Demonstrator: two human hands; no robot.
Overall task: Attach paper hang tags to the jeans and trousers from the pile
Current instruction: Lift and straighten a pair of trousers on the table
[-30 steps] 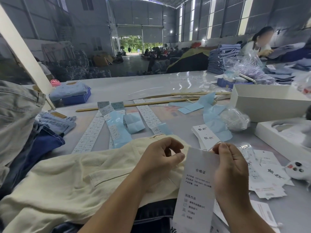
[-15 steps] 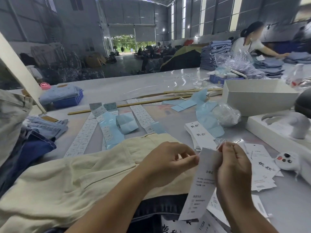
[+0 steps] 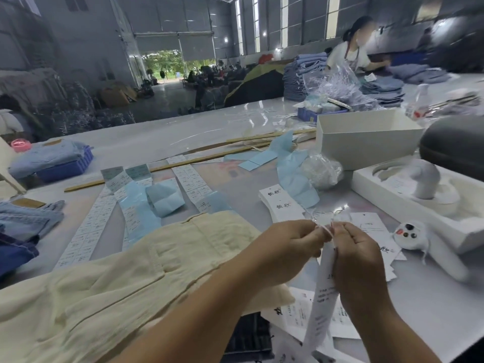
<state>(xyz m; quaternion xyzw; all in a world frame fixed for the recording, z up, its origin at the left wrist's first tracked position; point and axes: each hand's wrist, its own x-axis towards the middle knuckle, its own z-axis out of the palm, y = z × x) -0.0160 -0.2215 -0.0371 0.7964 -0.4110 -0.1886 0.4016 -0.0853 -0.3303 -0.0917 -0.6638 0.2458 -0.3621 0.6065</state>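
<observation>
I have the paper hang tag (image 3: 323, 292) pinched at its top end between both hands, the left hand (image 3: 285, 247) and right hand (image 3: 358, 254) meeting fingertip to fingertip on what looks like a thin white string loop; I cannot tell whether the loop is threaded yet. The tag hangs just right of the cream trousers (image 3: 125, 279) spread on the counter (image 3: 432, 297). I judge it light and thin, stiff enough to hang flat yet easy to crease or tear, so I keep each grip at the punched top end. Its long axis runs from my fingers down toward the near edge, tilted slightly left. The trousers look soft and limp, their waistband toward the far side.
</observation>
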